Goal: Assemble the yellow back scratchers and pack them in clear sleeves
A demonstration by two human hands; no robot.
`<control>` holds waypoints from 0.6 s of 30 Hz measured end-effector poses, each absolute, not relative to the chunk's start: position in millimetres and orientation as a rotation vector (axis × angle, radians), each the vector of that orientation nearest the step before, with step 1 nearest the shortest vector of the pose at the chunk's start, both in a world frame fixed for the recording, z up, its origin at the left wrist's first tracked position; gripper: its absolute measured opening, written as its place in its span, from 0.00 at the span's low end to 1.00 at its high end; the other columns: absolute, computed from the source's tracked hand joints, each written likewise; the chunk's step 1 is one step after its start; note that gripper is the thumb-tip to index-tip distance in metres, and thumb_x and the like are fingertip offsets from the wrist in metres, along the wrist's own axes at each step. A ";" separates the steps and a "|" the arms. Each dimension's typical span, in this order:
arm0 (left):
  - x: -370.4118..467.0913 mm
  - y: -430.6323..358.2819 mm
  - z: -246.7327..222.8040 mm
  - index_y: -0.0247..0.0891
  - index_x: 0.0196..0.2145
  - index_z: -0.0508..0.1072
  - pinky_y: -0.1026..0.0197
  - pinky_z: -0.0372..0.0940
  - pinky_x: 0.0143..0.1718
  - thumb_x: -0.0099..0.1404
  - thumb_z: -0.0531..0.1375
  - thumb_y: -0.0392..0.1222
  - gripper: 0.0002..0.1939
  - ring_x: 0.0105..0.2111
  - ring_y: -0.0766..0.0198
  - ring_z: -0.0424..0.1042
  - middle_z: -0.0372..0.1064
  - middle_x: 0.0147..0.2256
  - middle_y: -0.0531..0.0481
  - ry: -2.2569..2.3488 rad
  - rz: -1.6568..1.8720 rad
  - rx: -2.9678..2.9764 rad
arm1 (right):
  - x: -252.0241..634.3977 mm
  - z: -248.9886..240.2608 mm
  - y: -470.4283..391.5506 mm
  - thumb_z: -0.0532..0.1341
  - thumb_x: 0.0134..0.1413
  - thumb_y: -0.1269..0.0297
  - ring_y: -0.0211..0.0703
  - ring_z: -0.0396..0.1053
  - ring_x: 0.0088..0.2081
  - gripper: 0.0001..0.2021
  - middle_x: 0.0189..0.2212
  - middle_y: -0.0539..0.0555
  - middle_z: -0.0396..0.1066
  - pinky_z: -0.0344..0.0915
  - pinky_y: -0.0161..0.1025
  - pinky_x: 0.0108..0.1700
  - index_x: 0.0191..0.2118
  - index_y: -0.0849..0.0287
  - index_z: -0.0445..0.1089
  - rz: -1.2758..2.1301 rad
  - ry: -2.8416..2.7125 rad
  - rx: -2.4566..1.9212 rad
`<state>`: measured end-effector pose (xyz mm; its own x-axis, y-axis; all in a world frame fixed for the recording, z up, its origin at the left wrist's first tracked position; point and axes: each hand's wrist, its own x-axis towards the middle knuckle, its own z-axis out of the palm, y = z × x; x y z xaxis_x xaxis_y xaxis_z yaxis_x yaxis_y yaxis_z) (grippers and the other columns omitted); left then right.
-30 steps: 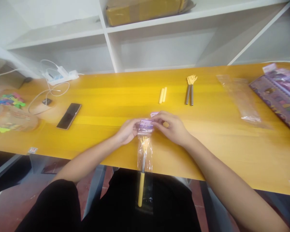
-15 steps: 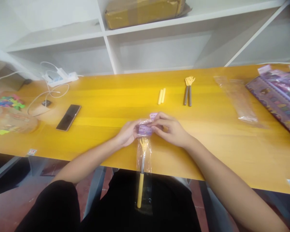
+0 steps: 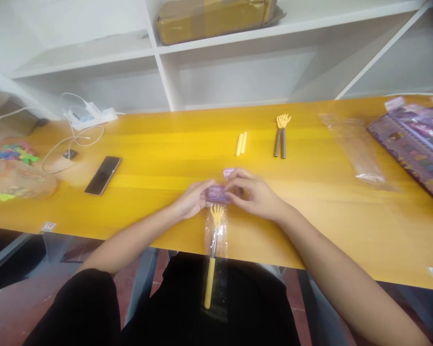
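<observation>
1. While both hands are pinching the purple card header of a clear plastic sleeve, the left hand is gripping its left end and the right hand its right.
2. Inside, a yellow hand-shaped back scratcher is lying lengthwise toward the person, overhanging the yellow wooden worktop's near edge.
3. Neither hand is nearer.

1. Small packing or assembly workroom, judged from a long yellow worktop set against white open shelving.
2. Taped cardboard parcel stored on a far shelf.
3. Loose stock laid out far centre: yellow handles, back-scratcher heads.
4. Empty clear sleeves and purple packaged goods stacked at right.
5. Bagged coloured pieces, phone, power strip at left.
</observation>
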<state>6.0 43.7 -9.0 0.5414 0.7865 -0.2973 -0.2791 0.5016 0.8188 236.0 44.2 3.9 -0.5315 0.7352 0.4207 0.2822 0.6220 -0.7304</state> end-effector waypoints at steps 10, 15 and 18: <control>1.2 39.4 -20.9 0.35 0.52 0.74 0.52 0.74 0.49 0.70 0.66 0.59 0.26 0.45 0.54 0.83 0.79 0.50 0.37 0.792 0.539 1.234 | 230.5 -6.7 44.5 0.70 0.63 0.53 0.37 0.63 0.30 0.16 0.30 0.46 0.63 0.62 0.38 0.33 0.47 0.56 0.68 1.357 -1.903 -0.935; 0.7 39.1 -24.6 0.38 0.53 0.69 0.54 0.75 0.47 0.72 0.65 0.55 0.21 0.46 0.55 0.82 0.77 0.50 0.38 0.737 0.598 1.288 | 233.1 -4.3 45.5 0.70 0.62 0.56 0.36 0.63 0.33 0.18 0.33 0.46 0.62 0.62 0.38 0.36 0.52 0.56 0.68 1.593 -1.843 -0.836; 0.4 39.7 -23.5 0.38 0.53 0.70 0.54 0.74 0.48 0.72 0.67 0.49 0.18 0.48 0.54 0.81 0.77 0.50 0.38 0.672 0.622 1.295 | 235.0 -2.2 45.4 0.69 0.64 0.56 0.37 0.63 0.34 0.18 0.34 0.47 0.63 0.62 0.38 0.37 0.54 0.55 0.66 1.627 -1.850 -0.803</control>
<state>0.4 39.7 -23.5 0.6617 0.7433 -0.0984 -0.0413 0.1672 0.9851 235.0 45.4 -2.2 -0.6745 0.7381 0.0129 0.0815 0.0919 -0.9924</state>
